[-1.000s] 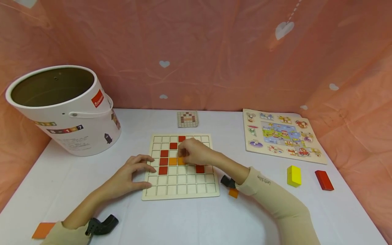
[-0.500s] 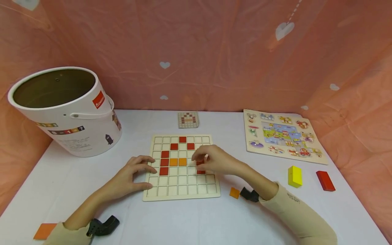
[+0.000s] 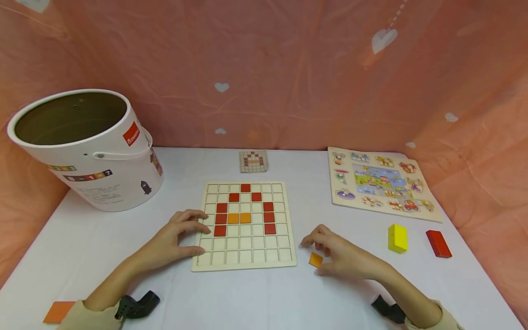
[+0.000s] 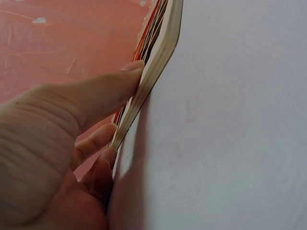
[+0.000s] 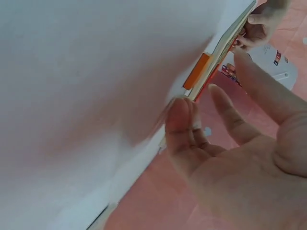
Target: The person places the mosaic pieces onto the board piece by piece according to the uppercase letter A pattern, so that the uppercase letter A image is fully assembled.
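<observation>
A square wooden grid board (image 3: 251,257) lies mid-table, bearing several red tiles (image 3: 269,228) and two orange tiles side by side (image 3: 245,217). My left hand (image 3: 175,236) rests at the board's left edge, its relaxed fingers and thumb touching the rim; the left wrist view shows the thumb on the edge of the board (image 4: 156,62). Right of the board, a loose orange tile (image 3: 315,260) lies on the cloth. My right hand (image 3: 344,256) is over and beside it, thumb and fingers spread either side. In the right wrist view the loose tile (image 5: 196,71) stands apart from the fingers.
A small pattern card (image 3: 253,161) lies behind the board. The white bucket (image 3: 119,183) stands at back left, a picture puzzle board (image 3: 387,212) at back right. A yellow block (image 3: 397,238) and red block (image 3: 438,243) lie right; an orange piece (image 3: 59,312) lies front left.
My right hand has let go of the second orange tile on the board, passed right over the red tiles and come down beside the loose orange tile. The left hand stays put.
</observation>
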`<state>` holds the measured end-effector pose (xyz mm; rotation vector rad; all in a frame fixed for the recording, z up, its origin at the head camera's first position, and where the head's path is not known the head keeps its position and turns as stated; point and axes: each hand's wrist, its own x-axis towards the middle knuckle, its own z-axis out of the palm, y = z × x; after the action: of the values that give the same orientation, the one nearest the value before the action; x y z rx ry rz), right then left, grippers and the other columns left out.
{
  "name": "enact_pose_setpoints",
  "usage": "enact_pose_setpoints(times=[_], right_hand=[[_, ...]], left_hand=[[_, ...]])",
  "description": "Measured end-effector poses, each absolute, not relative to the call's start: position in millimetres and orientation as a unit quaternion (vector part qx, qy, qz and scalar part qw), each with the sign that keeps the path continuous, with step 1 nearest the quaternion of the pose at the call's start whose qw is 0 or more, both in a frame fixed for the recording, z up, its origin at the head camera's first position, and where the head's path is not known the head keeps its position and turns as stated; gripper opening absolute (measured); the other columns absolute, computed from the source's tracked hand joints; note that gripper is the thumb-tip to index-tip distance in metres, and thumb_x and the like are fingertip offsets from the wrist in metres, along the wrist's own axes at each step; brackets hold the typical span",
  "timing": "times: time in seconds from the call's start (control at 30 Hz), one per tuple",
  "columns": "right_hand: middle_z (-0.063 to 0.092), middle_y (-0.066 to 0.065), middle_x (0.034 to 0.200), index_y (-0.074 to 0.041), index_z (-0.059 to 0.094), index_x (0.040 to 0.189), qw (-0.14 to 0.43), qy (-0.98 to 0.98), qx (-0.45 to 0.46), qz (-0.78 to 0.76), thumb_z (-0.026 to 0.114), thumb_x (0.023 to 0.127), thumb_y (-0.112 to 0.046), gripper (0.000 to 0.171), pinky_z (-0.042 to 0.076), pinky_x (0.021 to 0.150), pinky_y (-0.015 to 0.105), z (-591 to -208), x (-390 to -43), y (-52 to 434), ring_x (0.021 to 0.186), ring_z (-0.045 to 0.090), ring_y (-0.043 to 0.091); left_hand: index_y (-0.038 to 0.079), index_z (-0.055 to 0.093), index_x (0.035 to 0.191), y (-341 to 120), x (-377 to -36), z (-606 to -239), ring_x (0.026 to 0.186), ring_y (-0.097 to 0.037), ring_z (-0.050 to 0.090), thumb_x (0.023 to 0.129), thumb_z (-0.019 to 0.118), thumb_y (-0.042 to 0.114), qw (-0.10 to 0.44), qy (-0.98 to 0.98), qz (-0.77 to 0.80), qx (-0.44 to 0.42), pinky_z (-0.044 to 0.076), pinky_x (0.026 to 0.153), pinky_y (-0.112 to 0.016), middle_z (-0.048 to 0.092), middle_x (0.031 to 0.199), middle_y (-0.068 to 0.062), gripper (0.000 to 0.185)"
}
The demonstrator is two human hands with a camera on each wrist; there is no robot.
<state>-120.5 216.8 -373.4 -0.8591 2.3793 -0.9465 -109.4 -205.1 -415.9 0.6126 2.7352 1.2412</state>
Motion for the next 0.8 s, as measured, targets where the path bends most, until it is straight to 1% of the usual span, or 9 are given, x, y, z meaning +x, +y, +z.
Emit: enact_pose_setpoints(times=[0.13,0.27,0.37,0.53,0.8], right_hand=[[0.049,0.001,0.107,-0.009,0.062,0.120,0.197,0.864,-0.319,-0.336,0.079,0.083,-0.006,0.040,0.046,0.076,0.025,-378.1,-120.3,216.0,0.092,0.050,0.016],[0.052,0.000,0.103,-0.008,0.061,0.119,0.190,0.862,-0.325,-0.340,0.078,0.084,-0.002,0.039,0.047,0.073,0.025,-380.8,-121.8,214.6,0.089,0.050,0.014],[0.055,-0.002,0.102,-0.008,0.061,0.119,0.201,0.858,-0.320,-0.347,0.076,0.084,0.003,0.039,0.048,0.074,0.025,-380.7,-122.6,213.9,0.090,0.051,0.015],[0.058,-0.003,0.103,-0.009,0.062,0.117,0.217,0.853,-0.317,-0.354,0.074,0.084,0.005,0.038,0.048,0.077,0.026,-379.2,-123.1,214.5,0.092,0.053,0.015],[0.059,-0.005,0.103,-0.012,0.063,0.110,0.210,0.849,-0.341,-0.344,0.075,0.082,0.008,0.037,0.048,0.078,0.026,-379.0,-123.3,215.6,0.091,0.054,0.012]], left_hand=[[0.023,0.072,0.107,-205.5,-109.2,-415.9,0.126,-0.026,0.038,0.077,0.086,0.028,0.041,0.891,0.408,0.197,0.033,0.104,-0.059,0.051,0.136,-0.003,0.033],[0.024,0.072,0.107,-205.1,-109.1,-416.6,0.126,-0.027,0.037,0.077,0.086,0.028,0.046,0.889,0.413,0.193,0.032,0.105,-0.061,0.051,0.137,-0.004,0.033],[0.024,0.072,0.106,-205.1,-109.2,-417.2,0.127,-0.027,0.038,0.077,0.086,0.028,0.047,0.888,0.415,0.191,0.032,0.105,-0.061,0.051,0.137,-0.003,0.033],[0.025,0.072,0.106,-205.3,-109.7,-418.1,0.127,-0.027,0.038,0.077,0.087,0.027,0.045,0.888,0.414,0.192,0.032,0.105,-0.060,0.051,0.137,-0.003,0.033],[0.024,0.072,0.106,-204.8,-109.8,-417.2,0.127,-0.028,0.037,0.076,0.087,0.026,0.049,0.888,0.415,0.192,0.032,0.105,-0.061,0.051,0.136,-0.004,0.033]])
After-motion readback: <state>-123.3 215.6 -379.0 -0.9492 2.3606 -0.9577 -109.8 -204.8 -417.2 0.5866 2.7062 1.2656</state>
